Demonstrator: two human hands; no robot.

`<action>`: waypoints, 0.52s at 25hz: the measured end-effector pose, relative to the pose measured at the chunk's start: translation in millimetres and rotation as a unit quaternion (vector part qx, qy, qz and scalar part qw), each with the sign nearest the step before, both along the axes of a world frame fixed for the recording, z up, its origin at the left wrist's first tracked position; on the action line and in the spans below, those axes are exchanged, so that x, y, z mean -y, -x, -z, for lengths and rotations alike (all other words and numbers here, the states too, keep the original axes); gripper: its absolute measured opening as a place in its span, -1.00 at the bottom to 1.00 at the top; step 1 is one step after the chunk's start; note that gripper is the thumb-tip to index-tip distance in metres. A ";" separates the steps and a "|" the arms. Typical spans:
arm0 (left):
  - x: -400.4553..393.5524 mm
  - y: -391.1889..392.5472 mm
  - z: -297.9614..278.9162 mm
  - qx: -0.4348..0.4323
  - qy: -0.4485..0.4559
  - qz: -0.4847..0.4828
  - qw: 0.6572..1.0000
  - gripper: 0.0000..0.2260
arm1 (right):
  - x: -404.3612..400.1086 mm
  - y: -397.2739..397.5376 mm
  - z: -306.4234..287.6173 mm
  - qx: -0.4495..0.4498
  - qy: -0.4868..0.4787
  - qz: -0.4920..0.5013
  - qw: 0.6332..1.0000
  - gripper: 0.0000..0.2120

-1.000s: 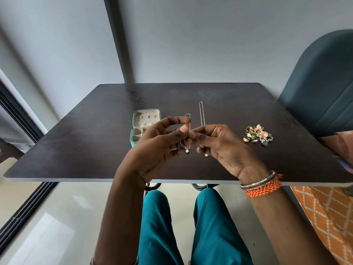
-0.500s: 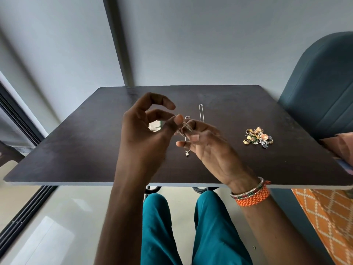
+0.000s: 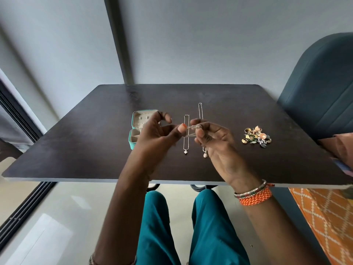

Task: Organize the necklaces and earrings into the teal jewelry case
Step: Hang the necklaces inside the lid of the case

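Head view | left hand [image 3: 152, 136] and right hand [image 3: 214, 138] pinch thin silver chain [image 3: 192, 127] taut between fingertips | advice: keep tension, lower into open teal jewelry case [image 3: 138, 129] untangled

On the table [image 3: 76, 150] the open jewelry case [image 3: 137, 129] sits left of centre, its lid part lying behind its tray part. Just right of the case two necklaces lie side by side, running front to back: the shorter necklace [image 3: 185, 144] nearer the case, the longer necklace [image 3: 200, 111] to its right, reaching farther back. Well to the right lies a pile of earrings [image 3: 256, 136]. Above the table, the left hand [image 3: 156, 138] partly covers the case, and the right hand [image 3: 215, 142] crosses the longer necklace (a thin chain [image 3: 191, 128] spans between their fingertips). A chair [image 3: 321, 88] stands behind the table's right corner.
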State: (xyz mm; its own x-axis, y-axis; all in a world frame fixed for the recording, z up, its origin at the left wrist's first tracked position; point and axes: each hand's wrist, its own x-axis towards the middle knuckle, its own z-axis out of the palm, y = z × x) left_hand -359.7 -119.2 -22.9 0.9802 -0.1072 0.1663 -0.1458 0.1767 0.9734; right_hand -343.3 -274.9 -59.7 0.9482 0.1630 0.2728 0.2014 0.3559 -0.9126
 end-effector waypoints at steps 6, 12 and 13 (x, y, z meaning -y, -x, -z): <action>24.8 -6.9 16.5 0.104 -0.076 -0.256 0.958 -0.72 | -16.6 0.6 -2.1 0.210 0.342 0.393 0.827 -0.94; 43.6 -13.2 45.7 0.181 -0.179 -0.382 0.888 -0.69 | -18.7 -7.5 -10.2 0.211 0.367 0.446 0.788 -0.96; 45.0 -14.7 48.4 0.178 -0.192 -0.379 0.888 -0.69 | -17.7 -10.7 -11.8 0.206 0.375 0.444 0.788 -0.97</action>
